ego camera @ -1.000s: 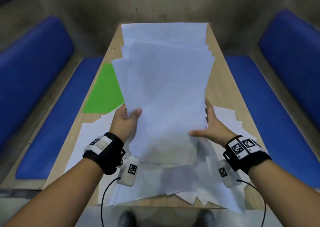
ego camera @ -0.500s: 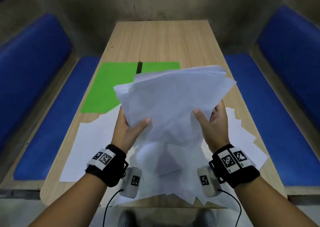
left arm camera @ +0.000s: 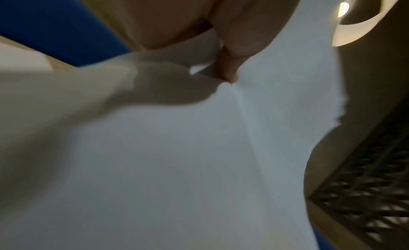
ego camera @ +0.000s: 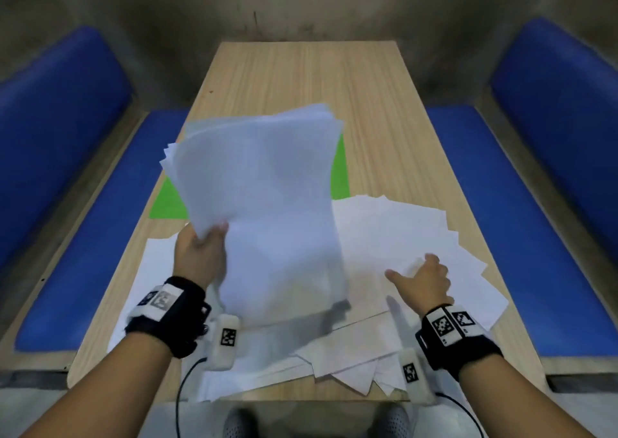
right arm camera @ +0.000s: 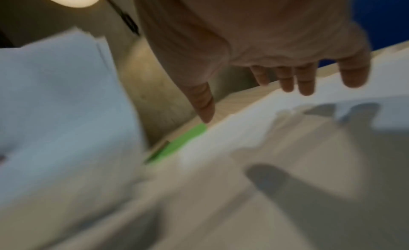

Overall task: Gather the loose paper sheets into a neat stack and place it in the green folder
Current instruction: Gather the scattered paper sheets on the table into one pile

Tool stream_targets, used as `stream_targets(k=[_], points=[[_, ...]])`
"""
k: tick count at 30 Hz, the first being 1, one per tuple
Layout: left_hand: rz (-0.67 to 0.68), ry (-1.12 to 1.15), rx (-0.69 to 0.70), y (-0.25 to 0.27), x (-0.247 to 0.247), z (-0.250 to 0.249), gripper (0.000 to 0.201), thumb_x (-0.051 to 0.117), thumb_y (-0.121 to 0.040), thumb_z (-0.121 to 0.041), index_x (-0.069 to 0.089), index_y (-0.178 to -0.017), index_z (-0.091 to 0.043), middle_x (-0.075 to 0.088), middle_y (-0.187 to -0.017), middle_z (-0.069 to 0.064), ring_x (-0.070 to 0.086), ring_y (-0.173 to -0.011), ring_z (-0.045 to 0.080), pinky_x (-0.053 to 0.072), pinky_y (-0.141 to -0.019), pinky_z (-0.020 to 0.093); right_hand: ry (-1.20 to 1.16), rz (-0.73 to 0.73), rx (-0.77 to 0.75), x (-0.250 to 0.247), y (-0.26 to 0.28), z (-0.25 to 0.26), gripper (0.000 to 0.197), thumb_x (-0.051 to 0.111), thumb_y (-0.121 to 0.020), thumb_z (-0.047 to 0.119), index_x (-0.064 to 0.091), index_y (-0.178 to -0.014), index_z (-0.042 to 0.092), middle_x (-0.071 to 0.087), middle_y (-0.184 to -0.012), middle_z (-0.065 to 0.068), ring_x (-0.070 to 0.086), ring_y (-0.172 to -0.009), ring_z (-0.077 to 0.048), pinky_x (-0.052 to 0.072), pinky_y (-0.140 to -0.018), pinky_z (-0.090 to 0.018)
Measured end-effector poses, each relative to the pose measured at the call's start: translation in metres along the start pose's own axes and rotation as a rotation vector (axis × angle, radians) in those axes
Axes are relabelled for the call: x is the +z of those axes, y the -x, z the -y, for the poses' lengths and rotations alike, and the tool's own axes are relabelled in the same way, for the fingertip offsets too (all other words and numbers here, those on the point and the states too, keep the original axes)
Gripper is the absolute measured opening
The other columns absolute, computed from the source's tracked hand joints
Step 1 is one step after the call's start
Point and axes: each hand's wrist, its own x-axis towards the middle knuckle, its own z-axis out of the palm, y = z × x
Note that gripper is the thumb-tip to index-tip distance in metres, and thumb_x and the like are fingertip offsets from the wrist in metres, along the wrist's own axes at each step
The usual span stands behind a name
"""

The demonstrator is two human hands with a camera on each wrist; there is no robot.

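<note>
My left hand [ego camera: 204, 247] grips a thick sheaf of white paper [ego camera: 261, 186] by its left edge and holds it raised above the table; the left wrist view shows a thumb [left arm camera: 230, 73] pinching the sheaf [left arm camera: 199, 148]. The sheaf hides most of the green folder [ego camera: 339, 173], which lies flat on the wooden table [ego camera: 307, 76]. My right hand [ego camera: 418, 273] hovers with spread fingers just over loose sheets [ego camera: 401, 230] fanned on the right; in the right wrist view its fingers [right arm camera: 305, 82] hang straight above the loose sheets [right arm camera: 287, 148], with a strip of the folder [right arm camera: 188, 136] beyond.
More loose sheets [ego camera: 334, 364] lie scattered along the table's near edge and one at the left [ego camera: 153, 270]. Blue padded benches [ego camera: 77, 243] [ego camera: 535, 237] flank the table. The far half of the table is bare wood. My shoes show below the near edge.
My right hand has let go of the sheaf and dropped to the loose sheets on the right. The left hand alone now holds the sheaf, shifted left over the folder.
</note>
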Motion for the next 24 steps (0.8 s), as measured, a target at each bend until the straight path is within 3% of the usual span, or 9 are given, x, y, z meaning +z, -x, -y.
stream_targets(k=[2, 4, 7, 11, 13, 15, 19, 21, 24], points=[[0.005, -0.056, -0.133, 0.0, -0.006, 0.012, 0.007, 0.058, -0.089, -0.008, 0.064, -0.092, -0.005, 0.06, -0.083, 0.011, 0.054, -0.073, 0.019, 0.042, -0.054, 0.018, 0.104, 0.002, 0.08, 0.0, -0.006, -0.016, 0.097, 0.075, -0.07, 0.05, 0.025, -0.141, 0.005, 0.029, -0.145, -0.019, 0.027, -0.135, -0.038, 0.028, -0.107, -0.056], [0.062, -0.143, -0.24, 0.004, -0.008, 0.027, 0.004, 0.056, -0.09, -0.005, 0.059, -0.087, -0.006, 0.054, -0.075, 0.013, 0.046, -0.061, 0.02, 0.039, -0.048, 0.021, 0.153, -0.004, 0.116, 0.003, -0.012, -0.026, 0.105, 0.077, -0.065, 0.055, 0.024, -0.14, 0.004, 0.026, -0.145, -0.02, 0.023, -0.137, -0.037, 0.027, -0.108, -0.056], [0.147, -0.313, -0.326, 0.01, -0.008, 0.059, 0.005, 0.057, -0.089, -0.008, 0.061, -0.089, -0.004, 0.06, -0.08, 0.018, 0.052, -0.069, 0.026, 0.04, -0.063, 0.031, 0.185, -0.014, 0.16, 0.004, -0.017, -0.027, 0.109, 0.079, -0.058, 0.057, 0.026, -0.138, 0.005, 0.026, -0.143, -0.019, 0.022, -0.136, -0.035, 0.028, -0.106, -0.056], [0.2, -0.426, -0.405, 0.016, -0.007, 0.094, 0.029, 0.057, -0.09, -0.013, 0.061, -0.118, -0.004, 0.065, -0.109, 0.022, 0.056, -0.091, 0.031, 0.04, -0.08, 0.034, 0.191, -0.024, 0.131, -0.005, -0.027, -0.022, 0.101, 0.082, -0.059, 0.054, 0.034, -0.131, 0.002, 0.036, -0.135, -0.021, 0.035, -0.126, -0.038, 0.037, -0.1, -0.049], [0.192, -0.428, -0.405, 0.019, -0.005, 0.1, 0.03, 0.056, -0.091, -0.013, 0.06, -0.119, -0.005, 0.065, -0.111, 0.021, 0.054, -0.09, 0.029, 0.04, -0.081, 0.034, 0.079, 0.032, 0.137, -0.009, -0.035, -0.023, 0.098, 0.085, -0.061, 0.045, 0.035, -0.133, 0.001, 0.037, -0.136, -0.02, 0.044, -0.121, -0.039, 0.045, -0.095, -0.046], [0.185, -0.43, -0.401, 0.02, -0.004, 0.101, 0.027, 0.055, -0.091, -0.012, 0.062, -0.116, -0.004, 0.066, -0.108, 0.021, 0.055, -0.089, 0.028, 0.04, -0.08, 0.033, -0.263, 0.112, 0.193, -0.01, -0.039, -0.027, 0.096, 0.088, -0.063, 0.027, 0.034, -0.138, 0.001, 0.042, -0.133, -0.02, 0.057, -0.107, -0.037, 0.055, -0.084, -0.044], [0.182, -0.431, -0.405, 0.021, -0.003, 0.1, 0.026, 0.055, -0.091, -0.011, 0.062, -0.115, -0.004, 0.067, -0.105, 0.021, 0.055, -0.088, 0.029, 0.04, -0.079, 0.033, -0.927, 0.121, 0.187, -0.008, -0.028, -0.024, 0.072, 0.077, -0.073, -0.003, 0.038, -0.133, 0.004, 0.059, -0.09, -0.015, 0.059, -0.071, -0.026, 0.054, -0.075, -0.037], [0.179, -0.423, -0.407, 0.021, -0.002, 0.101, 0.026, 0.055, -0.091, -0.011, 0.062, -0.115, -0.003, 0.066, -0.105, 0.021, 0.055, -0.088, 0.029, 0.04, -0.079, 0.033, -0.972, 0.172, 0.097, -0.004, -0.011, -0.017, 0.055, 0.078, -0.071, 0.0, 0.051, -0.118, 0.006, 0.061, -0.086, -0.014, 0.057, -0.07, -0.024, 0.05, -0.069, -0.035], [0.174, -0.414, -0.407, 0.022, -0.001, 0.1, 0.025, 0.054, -0.092, -0.011, 0.061, -0.115, -0.004, 0.065, -0.1, 0.018, 0.054, -0.087, 0.028, 0.039, -0.079, 0.032, -0.655, 0.39, 0.034, 0.015, 0.016, -0.016, 0.045, 0.082, -0.068, 0.01, 0.058, -0.105, 0.006, 0.068, -0.097, -0.018, 0.059, -0.071, -0.023, 0.042, -0.059, -0.032]])
